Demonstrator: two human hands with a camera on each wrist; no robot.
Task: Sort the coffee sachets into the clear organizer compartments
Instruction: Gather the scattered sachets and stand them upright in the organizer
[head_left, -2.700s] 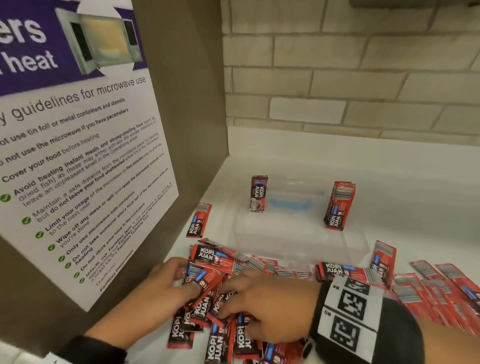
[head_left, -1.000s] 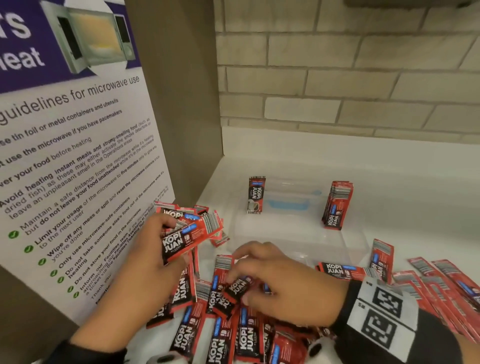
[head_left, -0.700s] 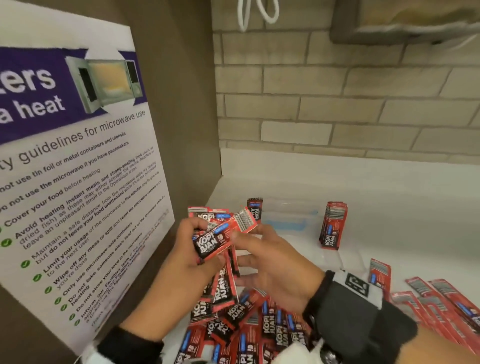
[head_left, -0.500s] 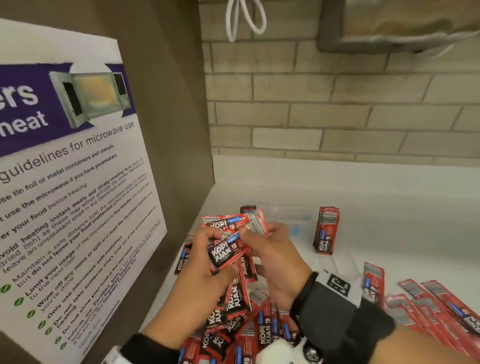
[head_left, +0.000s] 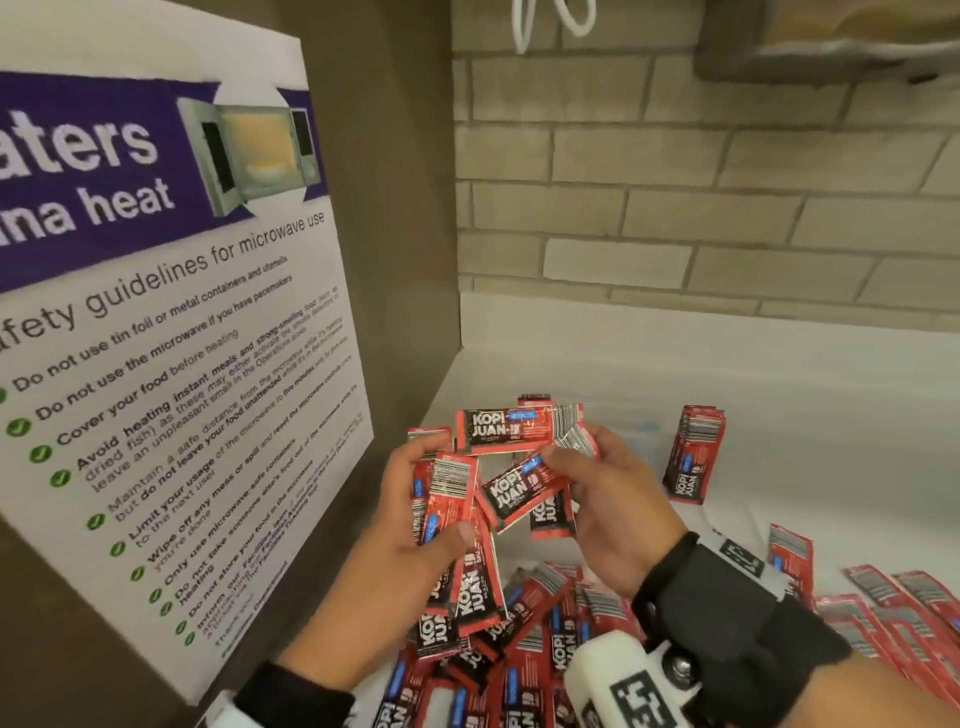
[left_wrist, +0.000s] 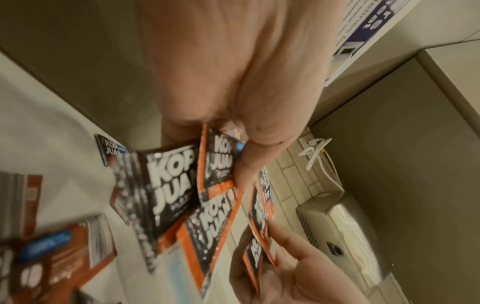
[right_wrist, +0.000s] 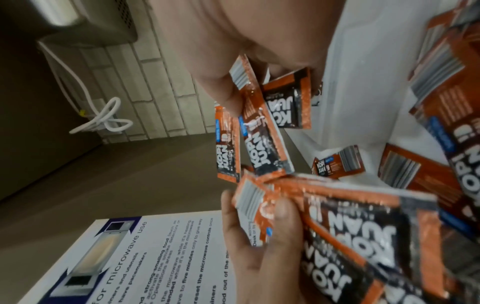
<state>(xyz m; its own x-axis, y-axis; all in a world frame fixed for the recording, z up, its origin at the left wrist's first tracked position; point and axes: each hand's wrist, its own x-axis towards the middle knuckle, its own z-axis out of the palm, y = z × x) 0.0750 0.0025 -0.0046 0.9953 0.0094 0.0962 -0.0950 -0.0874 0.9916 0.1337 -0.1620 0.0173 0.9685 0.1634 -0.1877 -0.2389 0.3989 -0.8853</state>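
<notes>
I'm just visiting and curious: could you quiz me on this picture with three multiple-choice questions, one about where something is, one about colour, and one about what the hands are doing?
1. Where does the upright stack of sachets stand?
A. On the white counter, to the right of the hands
B. On top of the poster
C. On the brick wall

2. What are the sachets' main colours?
A. Green and yellow
B. Red and black
C. Plain white

3. What are the hands doing?
A. Both lie flat and hold nothing
B. Both hold sachets above the pile
C. One points at the poster

Answers: 1 A, the stack stands on the counter. 2 B, red packs with black panels. 3 B, the left hand and right hand grip the held sachets over the loose pile.
</notes>
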